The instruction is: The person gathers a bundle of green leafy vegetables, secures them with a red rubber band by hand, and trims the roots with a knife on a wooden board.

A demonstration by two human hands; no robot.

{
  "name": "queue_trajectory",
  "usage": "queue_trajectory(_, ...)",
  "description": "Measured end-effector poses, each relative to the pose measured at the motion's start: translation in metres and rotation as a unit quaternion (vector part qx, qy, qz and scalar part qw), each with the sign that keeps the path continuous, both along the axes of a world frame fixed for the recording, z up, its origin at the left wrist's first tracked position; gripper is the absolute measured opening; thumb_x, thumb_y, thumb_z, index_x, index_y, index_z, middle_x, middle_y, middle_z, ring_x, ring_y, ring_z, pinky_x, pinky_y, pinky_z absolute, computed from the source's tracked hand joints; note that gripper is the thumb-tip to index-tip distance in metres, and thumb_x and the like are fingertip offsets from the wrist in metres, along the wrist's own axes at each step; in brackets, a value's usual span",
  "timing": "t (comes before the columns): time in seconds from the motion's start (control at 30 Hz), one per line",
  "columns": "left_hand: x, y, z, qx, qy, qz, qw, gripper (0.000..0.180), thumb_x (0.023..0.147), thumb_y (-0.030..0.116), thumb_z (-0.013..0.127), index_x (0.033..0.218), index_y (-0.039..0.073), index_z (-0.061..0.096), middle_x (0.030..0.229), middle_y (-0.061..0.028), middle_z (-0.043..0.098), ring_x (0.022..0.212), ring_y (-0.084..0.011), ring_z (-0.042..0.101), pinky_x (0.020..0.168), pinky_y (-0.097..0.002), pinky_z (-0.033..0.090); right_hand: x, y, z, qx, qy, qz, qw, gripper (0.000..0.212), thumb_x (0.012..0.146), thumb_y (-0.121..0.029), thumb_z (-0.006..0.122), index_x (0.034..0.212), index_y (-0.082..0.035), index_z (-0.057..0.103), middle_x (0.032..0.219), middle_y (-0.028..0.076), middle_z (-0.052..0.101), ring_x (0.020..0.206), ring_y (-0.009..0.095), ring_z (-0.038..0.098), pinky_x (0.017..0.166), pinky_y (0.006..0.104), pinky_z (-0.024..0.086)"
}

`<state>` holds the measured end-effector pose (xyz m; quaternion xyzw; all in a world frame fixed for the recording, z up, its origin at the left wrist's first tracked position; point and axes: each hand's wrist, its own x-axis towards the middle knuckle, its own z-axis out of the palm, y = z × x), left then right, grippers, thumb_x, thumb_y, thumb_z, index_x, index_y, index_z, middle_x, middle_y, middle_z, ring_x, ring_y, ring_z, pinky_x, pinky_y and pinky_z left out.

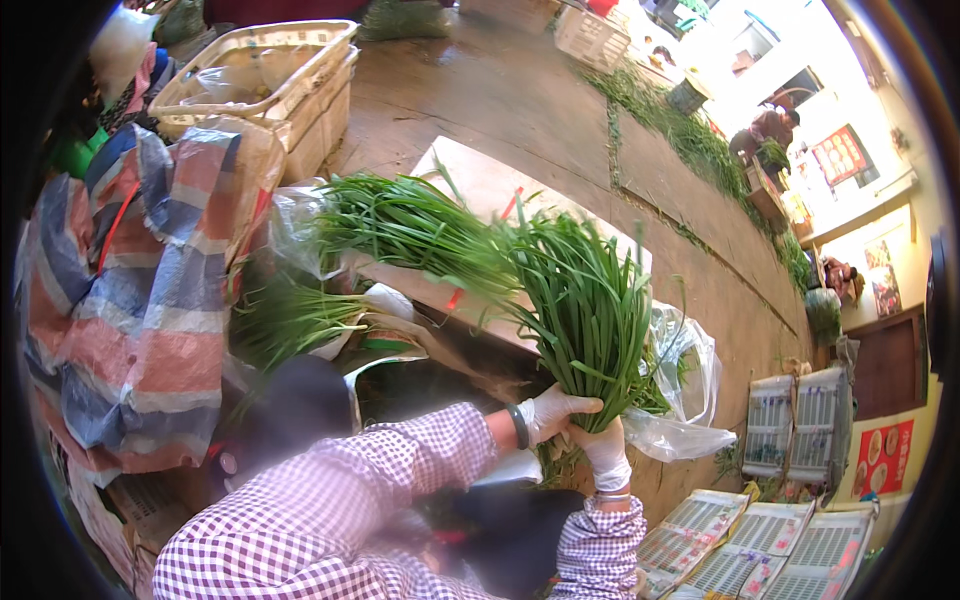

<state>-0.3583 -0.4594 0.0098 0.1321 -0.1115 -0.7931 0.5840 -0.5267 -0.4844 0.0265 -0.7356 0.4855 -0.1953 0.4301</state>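
Note:
A thick bunch of garlic chives [585, 310] stands nearly upright, leaves away from me, in both my hands. My left hand [555, 412], in a thin whitish glove, is closed round its lower part from the left, thumb across the stems. Just below, my right hand [604, 455], gloved too, wraps the stem ends. Beyond them lies a pale board [470, 165] with red bands [513, 203] across it. More chives [400, 225] are spread on its left part, their leaf ends meeting the held bunch. Another pile of chives [290, 315] lies nearer, at the left.
A striped woven bag [150, 300] bulges at the left, with cream plastic crates [305, 110] behind it. Clear plastic [690, 370] lies right of the board. Strapped slatted crates [790, 425] stand at the lower right. Farther off, a person [770, 130] bends beside strewn greens.

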Motion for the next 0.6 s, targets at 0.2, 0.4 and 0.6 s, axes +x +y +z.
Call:
queue_trajectory(0.2,0.048,0.025,0.034,-0.018,0.079,0.04,0.996,0.049,0.086,0.022,0.077,0.129,0.005,0.061,0.126,-0.0078,0.066,0.118,-0.0218,0.059,0.106,-0.0398,0.043,0.018,0.041,0.101,-0.221,0.184,0.018,0.958,0.08,0.075,-0.019,0.084,0.142,-0.005,0.045,0.103,0.021,0.071,0.094,0.037,0.07,0.08,0.0399,0.056)
queue_trajectory(0.4,0.142,0.069,0.054,0.03,0.071,0.1,0.992,0.048,0.095,0.031,0.065,0.135,0.008,0.056,0.131,-0.01,0.062,0.119,-0.0273,0.059,0.099,-0.049,0.05,-0.06,0.026,0.119,-0.427,0.373,0.071,0.82,0.052,0.089,-0.001,0.056,0.14,-0.002,0.049,0.091,0.017,0.066,0.077,0.033,0.066,0.066,0.0429,0.053)
queue_trajectory(0.6,0.196,0.122,0.093,-0.049,-0.277,0.258,0.924,0.064,0.085,-0.002,0.066,0.145,0.01,0.046,0.134,-0.0104,0.056,0.116,-0.0182,0.057,0.086,-0.0294,0.056,-0.022,0.055,0.169,-0.565,0.48,0.109,0.663,0.036,0.089,-0.01,0.055,0.124,-0.008,0.058,0.075,0.003,0.051,0.067,0.02,0.056,0.056,0.0346,0.046)
